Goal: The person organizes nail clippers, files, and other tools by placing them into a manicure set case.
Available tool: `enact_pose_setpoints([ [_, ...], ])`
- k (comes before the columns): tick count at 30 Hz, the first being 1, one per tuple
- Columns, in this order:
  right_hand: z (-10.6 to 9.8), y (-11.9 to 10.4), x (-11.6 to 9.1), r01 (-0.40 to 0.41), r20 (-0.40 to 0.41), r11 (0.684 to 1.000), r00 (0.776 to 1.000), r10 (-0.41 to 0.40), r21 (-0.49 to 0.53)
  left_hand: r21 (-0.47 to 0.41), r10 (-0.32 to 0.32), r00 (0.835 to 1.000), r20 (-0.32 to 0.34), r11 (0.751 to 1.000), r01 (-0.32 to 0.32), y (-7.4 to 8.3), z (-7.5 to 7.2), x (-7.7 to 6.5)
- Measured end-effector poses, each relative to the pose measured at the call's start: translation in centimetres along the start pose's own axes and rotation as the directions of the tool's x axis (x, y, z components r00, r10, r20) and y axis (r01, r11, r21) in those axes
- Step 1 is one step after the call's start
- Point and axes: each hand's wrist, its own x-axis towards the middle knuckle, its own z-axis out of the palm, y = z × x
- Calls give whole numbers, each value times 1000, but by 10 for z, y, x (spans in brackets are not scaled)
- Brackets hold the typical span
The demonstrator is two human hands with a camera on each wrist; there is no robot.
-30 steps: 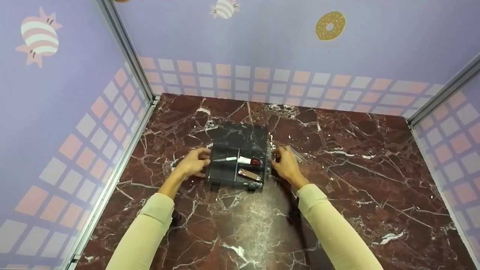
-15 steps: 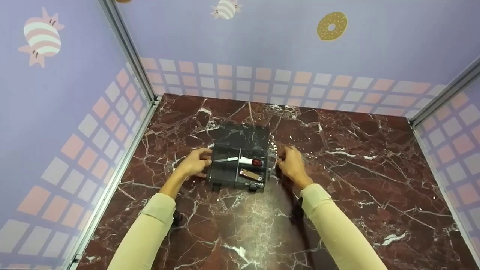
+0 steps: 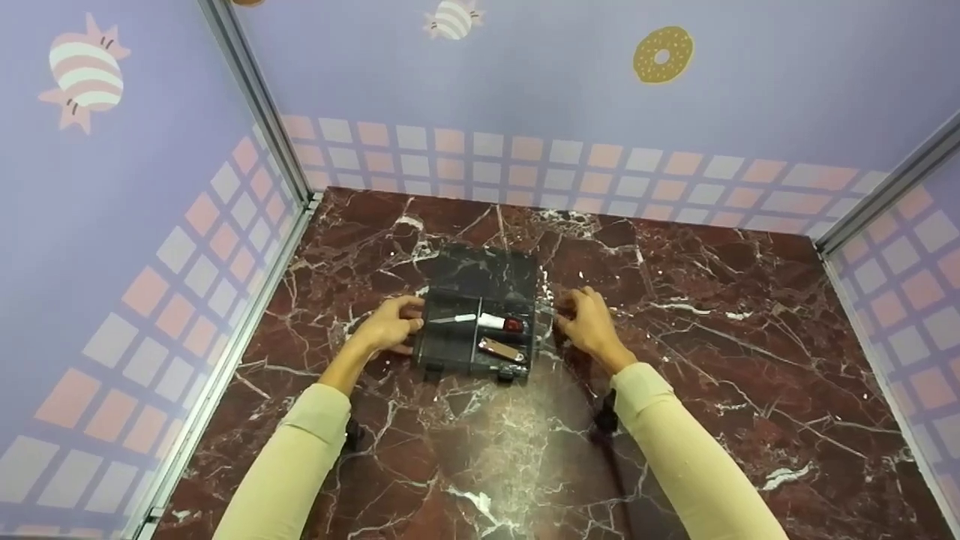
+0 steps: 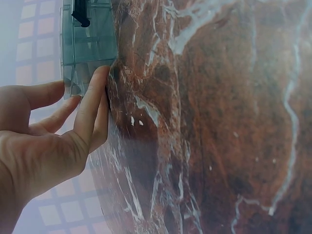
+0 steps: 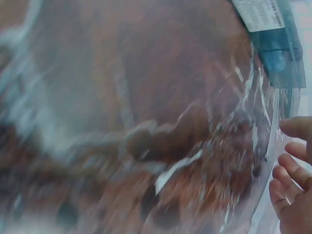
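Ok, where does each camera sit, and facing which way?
Head: worn on the head, facing forward and down at the case; left hand, right hand, sleeves show.
Left wrist: on that wrist, facing the case and marble surface; left hand shows.
Right wrist: on that wrist, facing mostly marble surface; right hand shows at right edge.
Head and left wrist share left hand and case.
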Motion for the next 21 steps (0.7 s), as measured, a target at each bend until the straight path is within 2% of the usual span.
enact_pose_setpoints([
  [2,2,-1,4,0,16,1000,1000,0,9,-2,2,1000,0,1000,-2,1,0,0],
  [6,5,-4,9,-50,59,999,997,49,16,-8,0,1000,-2,1000,0,1,-1,1],
  [13,3,-2,5,-118,82,991,990,112,67,-8,11,1000,12,1000,-11,1,-2,2],
  [21,-4,-3,-1,-123,27,991,992,122,43,-9,10,1000,17,1000,-9,-2,-1,2],
])
